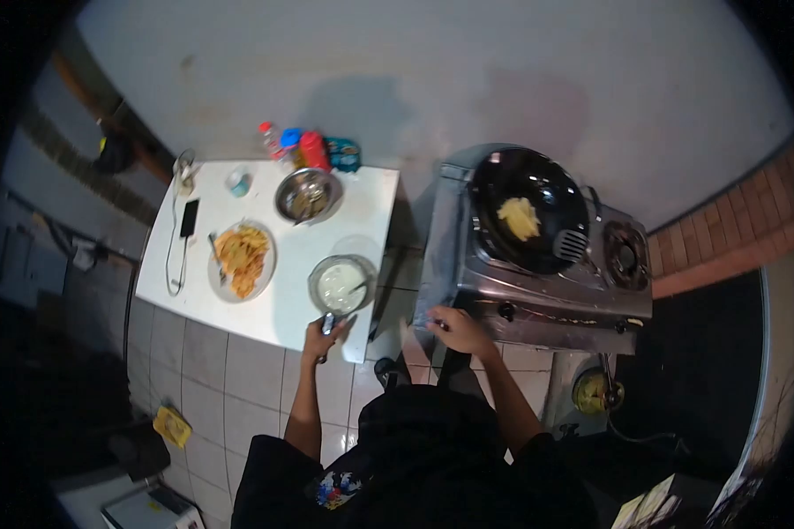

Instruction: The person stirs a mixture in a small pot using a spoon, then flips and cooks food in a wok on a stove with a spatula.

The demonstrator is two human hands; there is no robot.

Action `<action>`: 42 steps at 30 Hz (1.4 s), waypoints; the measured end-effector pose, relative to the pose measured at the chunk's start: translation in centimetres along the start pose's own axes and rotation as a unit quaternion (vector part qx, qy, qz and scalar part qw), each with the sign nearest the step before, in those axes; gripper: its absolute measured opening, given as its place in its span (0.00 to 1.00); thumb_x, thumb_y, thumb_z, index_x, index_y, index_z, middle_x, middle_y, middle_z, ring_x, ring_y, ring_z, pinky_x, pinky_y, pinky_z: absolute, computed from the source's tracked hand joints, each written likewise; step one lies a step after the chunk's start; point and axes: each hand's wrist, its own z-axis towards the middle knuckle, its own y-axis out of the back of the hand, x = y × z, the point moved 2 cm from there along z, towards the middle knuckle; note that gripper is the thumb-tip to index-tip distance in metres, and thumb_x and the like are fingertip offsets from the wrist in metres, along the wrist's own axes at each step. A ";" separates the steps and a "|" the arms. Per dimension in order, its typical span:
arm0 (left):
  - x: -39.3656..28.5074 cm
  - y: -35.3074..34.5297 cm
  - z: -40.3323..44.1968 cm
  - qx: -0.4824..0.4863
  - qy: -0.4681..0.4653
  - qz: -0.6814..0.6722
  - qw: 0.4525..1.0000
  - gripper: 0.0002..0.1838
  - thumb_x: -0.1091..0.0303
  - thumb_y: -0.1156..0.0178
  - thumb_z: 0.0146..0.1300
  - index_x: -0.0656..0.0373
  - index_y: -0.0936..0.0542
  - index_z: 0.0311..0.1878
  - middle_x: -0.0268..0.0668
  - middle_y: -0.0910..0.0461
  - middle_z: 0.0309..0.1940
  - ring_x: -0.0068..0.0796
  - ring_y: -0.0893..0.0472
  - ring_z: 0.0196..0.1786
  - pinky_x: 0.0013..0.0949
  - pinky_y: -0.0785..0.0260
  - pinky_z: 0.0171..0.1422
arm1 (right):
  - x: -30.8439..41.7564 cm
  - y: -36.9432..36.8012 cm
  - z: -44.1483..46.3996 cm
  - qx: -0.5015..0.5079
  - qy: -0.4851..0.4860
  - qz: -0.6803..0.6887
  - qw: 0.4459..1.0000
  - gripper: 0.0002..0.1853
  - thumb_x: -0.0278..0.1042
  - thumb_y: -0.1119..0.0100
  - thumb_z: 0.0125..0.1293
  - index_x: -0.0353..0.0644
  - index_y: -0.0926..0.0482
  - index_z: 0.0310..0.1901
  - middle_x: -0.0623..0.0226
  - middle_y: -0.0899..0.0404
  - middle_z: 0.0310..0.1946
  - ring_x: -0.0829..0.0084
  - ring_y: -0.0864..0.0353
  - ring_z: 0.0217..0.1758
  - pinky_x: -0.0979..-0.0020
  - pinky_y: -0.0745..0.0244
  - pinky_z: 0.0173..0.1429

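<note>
Head view: a metal-ended handle [328, 324] is clasped in the left hand's [319, 342] grip, just beside a bowl [313, 280] of pale mixture on the worktop [292, 264]. By the stove's [547, 313] front corner, the right hand's [463, 331] grip is curled; whether anything is held cannot be told. Yellow food [518, 219] is contained in the wok [510, 181].

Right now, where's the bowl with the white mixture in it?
In the head view, the bowl is left of centre, near the white table's front right corner. It sits just beyond the left hand, with the stove across to its right.
</note>
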 end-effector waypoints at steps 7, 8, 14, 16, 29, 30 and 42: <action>-2.2 5.7 -0.4 -0.187 0.060 0.227 0.954 0.28 0.55 0.28 0.55 0.62 0.22 0.54 0.44 0.17 0.35 0.33 0.17 0.39 0.36 0.25 0.45 | -6.5 18.7 -13.7 -0.122 -0.314 -0.226 0.914 0.14 0.36 0.40 0.62 0.34 0.21 0.45 0.44 0.19 0.38 0.47 0.19 0.44 0.55 0.25 0.47; -6.7 5.6 -1.2 -0.186 0.049 0.176 0.965 0.27 0.53 0.31 0.59 0.63 0.22 0.54 0.46 0.17 0.38 0.36 0.17 0.43 0.36 0.25 0.47 | -8.4 21.0 -14.8 -0.170 -0.346 -0.210 0.899 0.15 0.36 0.38 0.61 0.36 0.21 0.46 0.44 0.20 0.41 0.47 0.20 0.47 0.54 0.27 0.50; -24.1 -3.5 0.6 -0.112 -0.126 -0.084 0.982 0.19 0.58 0.44 0.71 0.64 0.22 0.56 0.40 0.18 0.41 0.28 0.20 0.44 0.31 0.29 0.50 | -18.3 26.5 -13.8 -0.383 -0.148 -0.315 0.856 0.24 0.30 0.32 0.52 0.40 0.26 0.52 0.50 0.27 0.50 0.47 0.31 0.57 0.49 0.35 0.58; -28.2 -7.4 1.1 -0.103 -0.144 -0.109 0.978 0.18 0.60 0.45 0.72 0.62 0.21 0.56 0.37 0.17 0.40 0.23 0.21 0.43 0.27 0.30 0.47 | -19.4 26.7 -12.8 -0.320 -0.171 -0.349 0.864 0.23 0.29 0.32 0.54 0.40 0.26 0.53 0.55 0.27 0.50 0.49 0.34 0.58 0.48 0.38 0.59; -32.5 -12.9 6.3 -0.144 -0.208 0.005 0.967 0.21 0.60 0.41 0.69 0.71 0.20 0.53 0.47 0.15 0.38 0.29 0.17 0.41 0.30 0.26 0.46 | -9.3 33.4 -14.4 -0.238 -0.073 -0.306 0.919 0.15 0.40 0.38 0.64 0.35 0.22 0.40 0.50 0.20 0.32 0.44 0.22 0.35 0.54 0.29 0.39; -32.5 -12.9 6.9 -0.132 -0.209 0.015 0.969 0.20 0.61 0.41 0.69 0.71 0.20 0.53 0.47 0.15 0.37 0.29 0.16 0.39 0.30 0.26 0.45 | -8.4 33.8 -14.1 -0.239 -0.065 -0.289 0.925 0.14 0.39 0.39 0.64 0.35 0.22 0.42 0.49 0.20 0.33 0.45 0.21 0.36 0.54 0.28 0.39; -32.9 -13.5 7.5 -0.185 -0.218 0.022 0.958 0.15 0.69 0.36 0.63 0.69 0.17 0.49 0.48 0.14 0.34 0.25 0.15 0.36 0.28 0.25 0.43 | -3.8 30.7 -5.5 -0.232 -0.007 -0.260 0.937 0.14 0.32 0.37 0.61 0.40 0.17 0.48 0.48 0.19 0.35 0.48 0.19 0.34 0.56 0.25 0.40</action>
